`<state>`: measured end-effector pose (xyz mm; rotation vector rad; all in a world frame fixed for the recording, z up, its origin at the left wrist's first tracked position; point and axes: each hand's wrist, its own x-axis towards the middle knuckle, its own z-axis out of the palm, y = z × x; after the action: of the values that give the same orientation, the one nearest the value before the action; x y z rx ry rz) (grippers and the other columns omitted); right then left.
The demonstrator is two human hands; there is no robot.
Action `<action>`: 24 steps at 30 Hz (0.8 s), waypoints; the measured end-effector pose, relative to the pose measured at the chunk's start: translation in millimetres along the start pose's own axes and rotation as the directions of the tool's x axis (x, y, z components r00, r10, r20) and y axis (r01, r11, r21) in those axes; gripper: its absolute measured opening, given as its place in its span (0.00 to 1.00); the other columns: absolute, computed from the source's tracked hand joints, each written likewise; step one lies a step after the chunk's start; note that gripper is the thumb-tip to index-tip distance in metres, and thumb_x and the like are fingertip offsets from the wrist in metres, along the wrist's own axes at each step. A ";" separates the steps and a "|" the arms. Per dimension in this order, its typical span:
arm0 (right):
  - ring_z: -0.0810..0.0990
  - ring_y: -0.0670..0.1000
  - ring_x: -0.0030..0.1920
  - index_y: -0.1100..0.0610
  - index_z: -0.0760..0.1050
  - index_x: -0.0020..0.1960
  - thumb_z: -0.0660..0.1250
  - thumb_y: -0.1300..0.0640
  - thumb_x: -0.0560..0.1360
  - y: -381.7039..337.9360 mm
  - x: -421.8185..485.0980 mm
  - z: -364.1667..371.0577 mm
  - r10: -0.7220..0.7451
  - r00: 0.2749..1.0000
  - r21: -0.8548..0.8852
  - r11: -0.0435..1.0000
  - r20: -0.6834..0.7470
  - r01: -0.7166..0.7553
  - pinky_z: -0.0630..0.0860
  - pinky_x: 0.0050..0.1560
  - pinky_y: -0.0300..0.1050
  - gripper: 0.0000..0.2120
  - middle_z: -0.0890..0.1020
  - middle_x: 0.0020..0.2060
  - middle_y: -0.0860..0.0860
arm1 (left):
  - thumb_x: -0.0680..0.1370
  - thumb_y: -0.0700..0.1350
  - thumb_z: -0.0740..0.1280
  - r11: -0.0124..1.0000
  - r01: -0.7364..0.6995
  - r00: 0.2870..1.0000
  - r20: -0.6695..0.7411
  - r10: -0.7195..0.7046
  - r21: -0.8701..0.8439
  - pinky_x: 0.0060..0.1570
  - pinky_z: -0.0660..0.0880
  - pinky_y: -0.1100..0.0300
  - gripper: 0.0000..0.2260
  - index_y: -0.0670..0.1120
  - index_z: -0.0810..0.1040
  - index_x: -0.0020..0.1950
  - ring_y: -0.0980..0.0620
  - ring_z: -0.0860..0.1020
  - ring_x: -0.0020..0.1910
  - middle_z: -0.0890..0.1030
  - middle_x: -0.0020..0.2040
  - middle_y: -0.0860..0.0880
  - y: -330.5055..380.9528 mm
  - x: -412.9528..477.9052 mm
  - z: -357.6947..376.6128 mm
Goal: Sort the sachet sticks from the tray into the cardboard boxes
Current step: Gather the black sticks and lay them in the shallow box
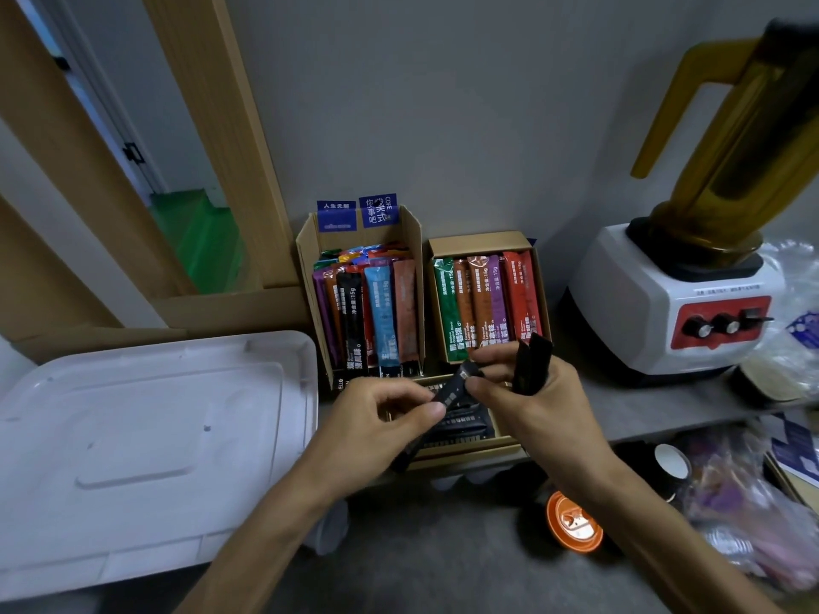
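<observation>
Head view. Left hand (376, 418) has its fingers curled, with thumb and forefinger pinching a black sachet stick (450, 392) about its middle. The stick runs on a slant: upper end to the right, lower end passing under the left palm toward the person. Right hand (536, 392) pinches the stick's upper end between thumb and forefinger. Its other fingers curl round a bundle of black sticks (532, 361), which stands up out of the fist. Both hands are closed on sachets, neither slack.

The held stick hangs over the front cardboard box (469, 456), which lies flat with black sticks in it. Whether stick and box touch cannot be told.

Behind, two more boxes stand against the wall. The tall left box (306, 268) holds mixed colours standing on end. The lower right box (478, 240) holds green, orange, purple and red sticks side by side.

White tray (155, 436) sits at left, just beside the tall box and well left of both hands. Blender (673, 303) at right. Orange lid (574, 520) lies near the right forearm.
</observation>
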<state>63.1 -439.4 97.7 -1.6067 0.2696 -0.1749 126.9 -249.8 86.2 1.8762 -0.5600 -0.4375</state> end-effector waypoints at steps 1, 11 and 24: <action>0.86 0.49 0.50 0.58 0.79 0.57 0.71 0.65 0.74 1.3 0.3 -0.5 0.006 1.000 0.008 1.000 0.001 -0.006 0.82 0.51 0.49 0.12 0.87 0.44 0.50 | 0.77 0.48 0.71 1.000 0.018 1.000 0.004 -0.018 -0.009 0.48 0.79 0.62 0.04 0.50 0.85 0.48 0.58 0.82 0.49 0.85 0.46 0.55 -0.9 1.3 1.1; 0.82 0.42 0.34 0.61 0.82 0.52 0.68 0.63 0.78 22.7 -5.2 0.9 0.199 0.980 0.074 0.977 0.015 -0.200 0.75 0.34 0.33 0.05 0.85 0.39 0.54 | 0.79 0.40 0.67 0.847 0.154 0.950 -0.161 -0.269 -0.508 0.38 0.79 0.61 0.06 0.44 0.79 0.56 0.50 0.84 0.42 0.85 0.45 0.43 -3.5 3.0 20.3; 0.84 0.46 0.45 0.55 0.78 0.51 0.70 0.60 0.77 28.3 61.1 -28.2 0.325 0.941 -0.509 0.829 0.098 -0.233 0.76 0.38 0.36 0.03 0.84 0.47 0.49 | 0.73 0.57 0.73 0.860 -0.071 0.995 -0.027 0.098 0.505 0.53 0.73 0.65 0.10 0.55 0.74 0.42 0.65 0.71 0.55 0.72 0.50 0.63 -64.3 -0.9 11.7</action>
<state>112.0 -484.6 67.7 -2.0506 0.4307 0.2938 131.0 -238.2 22.0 2.3435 -0.7742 -0.1884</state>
